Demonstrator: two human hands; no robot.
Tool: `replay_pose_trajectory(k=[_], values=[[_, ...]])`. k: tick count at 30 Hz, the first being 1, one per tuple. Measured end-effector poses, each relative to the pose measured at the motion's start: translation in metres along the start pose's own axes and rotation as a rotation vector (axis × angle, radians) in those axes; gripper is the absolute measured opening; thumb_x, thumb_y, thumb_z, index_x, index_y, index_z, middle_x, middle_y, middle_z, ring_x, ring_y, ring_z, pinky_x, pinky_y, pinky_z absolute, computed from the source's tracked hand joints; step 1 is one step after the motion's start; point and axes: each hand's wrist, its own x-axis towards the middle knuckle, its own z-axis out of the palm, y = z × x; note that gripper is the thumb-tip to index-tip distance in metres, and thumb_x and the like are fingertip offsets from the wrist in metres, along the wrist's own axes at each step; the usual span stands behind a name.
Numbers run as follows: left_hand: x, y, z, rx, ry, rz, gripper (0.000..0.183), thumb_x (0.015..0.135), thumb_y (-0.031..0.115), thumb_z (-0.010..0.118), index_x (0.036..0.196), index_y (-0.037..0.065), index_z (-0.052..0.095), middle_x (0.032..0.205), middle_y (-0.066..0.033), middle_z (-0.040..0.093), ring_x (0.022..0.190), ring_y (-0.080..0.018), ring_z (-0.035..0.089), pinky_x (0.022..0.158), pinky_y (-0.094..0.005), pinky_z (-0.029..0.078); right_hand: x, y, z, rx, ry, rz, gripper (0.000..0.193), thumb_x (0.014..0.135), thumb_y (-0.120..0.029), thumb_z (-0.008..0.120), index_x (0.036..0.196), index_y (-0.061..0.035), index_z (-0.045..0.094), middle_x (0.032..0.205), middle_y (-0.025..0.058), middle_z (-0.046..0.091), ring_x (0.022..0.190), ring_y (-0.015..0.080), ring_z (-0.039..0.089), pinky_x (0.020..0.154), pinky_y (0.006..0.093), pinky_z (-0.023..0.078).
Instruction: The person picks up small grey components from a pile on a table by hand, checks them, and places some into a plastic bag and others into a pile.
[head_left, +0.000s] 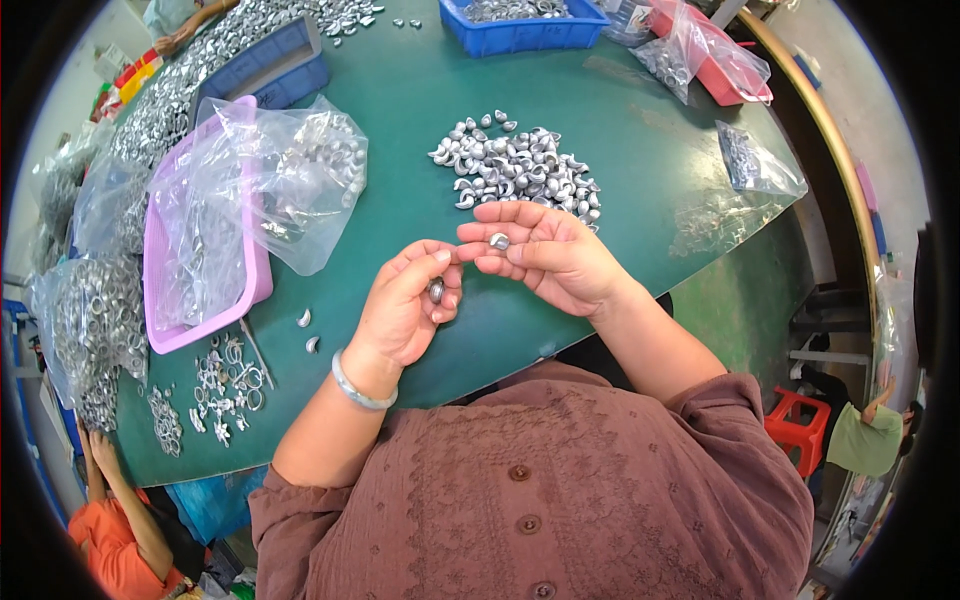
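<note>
My left hand [396,312], with a pale bangle [358,385] on its wrist, has its fingers curled around a small rounded metal piece [436,290]. Its thumb and forefinger meet right beside the fingertips of my right hand [565,262]. Between the thumb and fingers of that right hand sits another small silver-grey piece [499,241], shiny and curved. Just beyond both hands lies a loose heap of similar curved, shell-like metal pieces [520,165] on the green tabletop [400,110]. Two single pieces [308,330] lie apart, left of my left wrist.
At left stand a lilac basket [262,275] and clear bags [320,170] of metal parts. Ring-shaped bits [228,385] lie nearer. Blue trays [530,38] and a red tray [720,75] line the far side. Other people [115,535] are at the edges; a red stool [797,430] stands right.
</note>
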Motion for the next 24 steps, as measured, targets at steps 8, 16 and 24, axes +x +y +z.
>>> replay_pose_trajectory(k=[8,16,24], values=[[0.001,0.001,-0.008,0.024,0.04,0.006,0.011,0.084,0.013,0.048,0.086,0.003,0.054,0.069,-0.0029,0.051,0.054,-0.0088,0.044,0.043,-0.0175,0.032,0.043,-0.05,-0.003,-0.399,0.17,-0.016,0.019,0.082,-0.005,0.052,0.1,0.0038,0.049,0.09,0.0147,0.059,0.083,0.021,0.06,0.075,0.0287,0.05],[0.014,-0.004,-0.004,0.046,-0.053,0.024,0.008,0.083,0.01,0.05,0.085,0.004,0.054,0.066,-0.0023,0.052,0.052,-0.0083,0.045,0.043,-0.0185,0.033,0.13,-0.218,-0.022,-0.612,0.514,-0.584,0.041,0.082,-0.01,0.055,0.117,0.0052,0.041,0.099,0.0188,0.056,0.087,0.0225,0.058,0.073,0.0308,0.052],[0.006,0.005,-0.015,0.009,0.065,0.046,0.011,0.084,0.011,0.048,0.087,0.002,0.054,0.068,-0.0027,0.053,0.053,-0.0086,0.046,0.043,-0.0176,0.033,0.102,-0.098,0.002,-1.825,-0.173,-0.295,0.019,0.071,-0.015,0.065,0.089,-0.0092,0.063,0.094,0.0099,0.06,0.082,0.0196,0.057,0.073,0.0326,0.046]])
